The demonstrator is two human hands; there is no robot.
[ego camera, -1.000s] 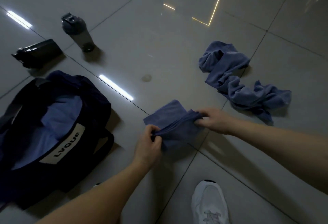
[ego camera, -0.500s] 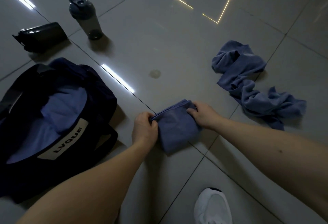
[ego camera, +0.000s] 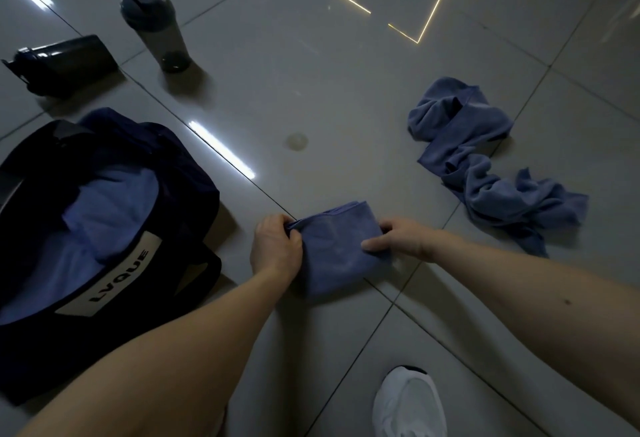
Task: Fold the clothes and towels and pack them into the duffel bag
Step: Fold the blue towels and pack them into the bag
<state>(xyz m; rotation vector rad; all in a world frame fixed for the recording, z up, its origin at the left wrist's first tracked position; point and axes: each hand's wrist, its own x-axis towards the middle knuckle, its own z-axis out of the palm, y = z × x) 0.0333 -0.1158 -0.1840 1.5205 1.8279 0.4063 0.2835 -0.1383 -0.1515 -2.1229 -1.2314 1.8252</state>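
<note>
Fingers (ego camera: 277, 221) on both sides pinching the folded blue towel (ego camera: 337, 258), flat on the floor tiles (ego camera: 346, 97)

My left hand (ego camera: 275, 249) curls round its left edge; my right hand (ego camera: 401, 239) grips the right edge, thumb lying on top. It sits just right of the open duffel bag (ego camera: 187, 162), which has blue cloth (ego camera: 104, 208) inside. Off to the right there's a crumpled towel (ego camera: 485, 173). Past the bag are an upright bottle (ego camera: 156, 27) and a dark bottle (ego camera: 62, 62) on its side. My white shoe (ego camera: 408, 405) is down below.

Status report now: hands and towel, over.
Left hand pinches folded towel at left edge, right hand holds right edge. Towel on floor beside open duffel bag. Nothing between them; crumpled towel lies far right.
</note>
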